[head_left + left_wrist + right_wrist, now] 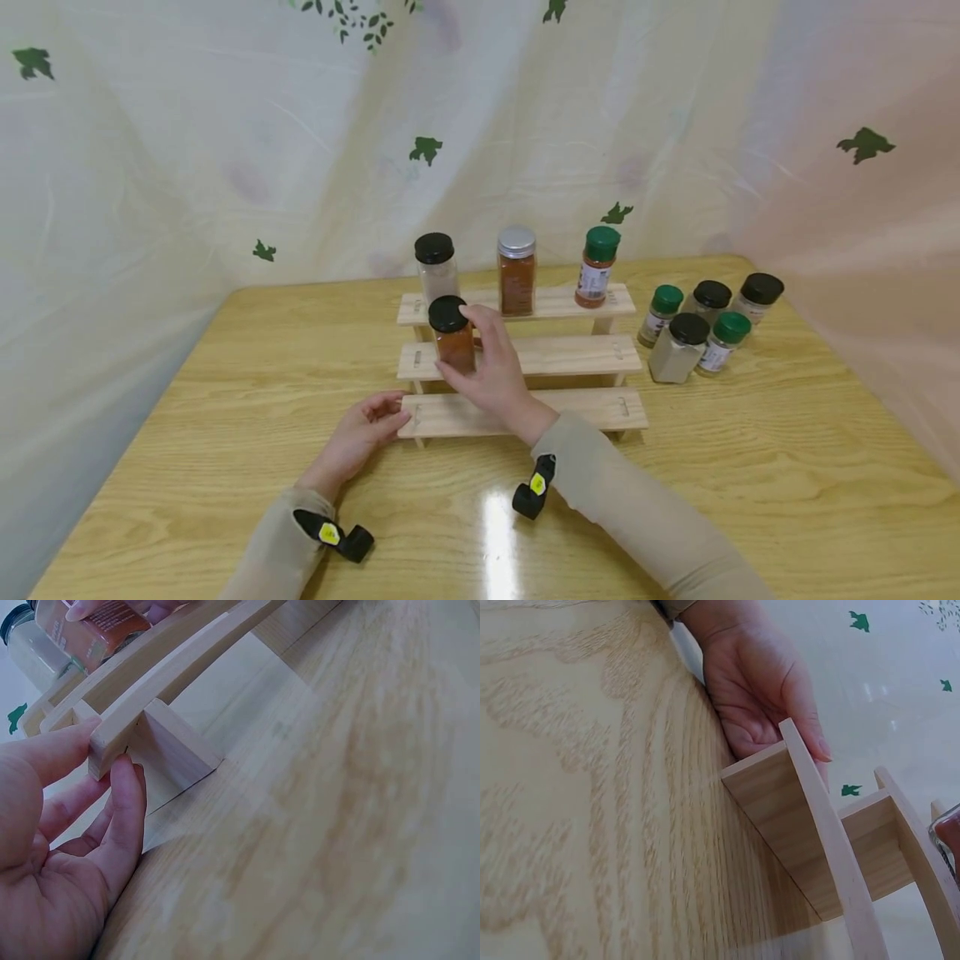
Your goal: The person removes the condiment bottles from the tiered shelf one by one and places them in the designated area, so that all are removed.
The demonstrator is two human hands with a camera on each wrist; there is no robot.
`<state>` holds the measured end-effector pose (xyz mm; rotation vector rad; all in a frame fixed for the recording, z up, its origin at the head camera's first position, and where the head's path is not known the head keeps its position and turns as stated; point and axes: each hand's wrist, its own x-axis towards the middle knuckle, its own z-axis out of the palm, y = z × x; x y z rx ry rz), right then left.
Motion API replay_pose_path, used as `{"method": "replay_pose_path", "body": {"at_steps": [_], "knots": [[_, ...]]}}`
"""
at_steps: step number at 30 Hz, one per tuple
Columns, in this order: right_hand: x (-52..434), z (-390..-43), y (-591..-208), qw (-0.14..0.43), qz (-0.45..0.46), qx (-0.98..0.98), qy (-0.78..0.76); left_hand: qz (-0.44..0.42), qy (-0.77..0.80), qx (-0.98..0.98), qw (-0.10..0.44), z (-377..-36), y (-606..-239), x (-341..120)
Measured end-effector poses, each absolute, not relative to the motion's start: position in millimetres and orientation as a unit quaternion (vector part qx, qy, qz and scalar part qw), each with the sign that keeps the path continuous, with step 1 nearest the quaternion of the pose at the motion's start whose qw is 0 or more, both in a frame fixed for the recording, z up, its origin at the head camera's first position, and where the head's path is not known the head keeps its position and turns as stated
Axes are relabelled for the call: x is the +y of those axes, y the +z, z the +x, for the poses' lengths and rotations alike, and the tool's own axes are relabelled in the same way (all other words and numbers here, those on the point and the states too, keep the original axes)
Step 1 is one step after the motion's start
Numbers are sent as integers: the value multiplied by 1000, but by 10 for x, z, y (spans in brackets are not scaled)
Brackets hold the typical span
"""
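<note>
A three-step wooden rack [570, 357] stands mid-table. My right hand [491, 367] grips a black-capped jar of orange-red spice [452, 335] at the left end of the middle step. My left hand [363, 429] holds the left end of the lowest step [112, 735], thumb on top and fingers [124, 802] below it; the same hand [765, 690] shows in the right wrist view. On the top step stand a black-capped jar [436, 265], a silver-capped jar [517, 270] and a green-capped jar [596, 267].
Several more spice jars [705, 329] with green and black caps are grouped on the table right of the rack. A pale sheet with green leaf prints [425, 150] hangs behind and around the wooden table [787, 475].
</note>
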<state>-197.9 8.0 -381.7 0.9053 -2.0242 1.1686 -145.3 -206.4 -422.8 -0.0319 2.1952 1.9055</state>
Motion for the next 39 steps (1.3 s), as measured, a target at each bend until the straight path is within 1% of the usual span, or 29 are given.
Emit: {"method": "replay_pose_path", "body": {"at_steps": [9,18,29,33,39], "knots": [[81,-1947,-3834,332,347,-761,436,-14,652,750,111,-1450,-4255,-2060],[65,-1929,-3854,325,345,-765,436,-19,648,753,112,-1446,-4250,-2063],[98,-1835,-3879,327,364,-746,452,-17,650,752,113,-1442,-4248,-2067],[138,-1786,-3883,324,373,-732,469,-17,649,752,112,-1435,-4250,-2068],[266,-1705,-3883,311,363,-730,489,-20,651,751,112,-1447,-4255,-2055]]}}
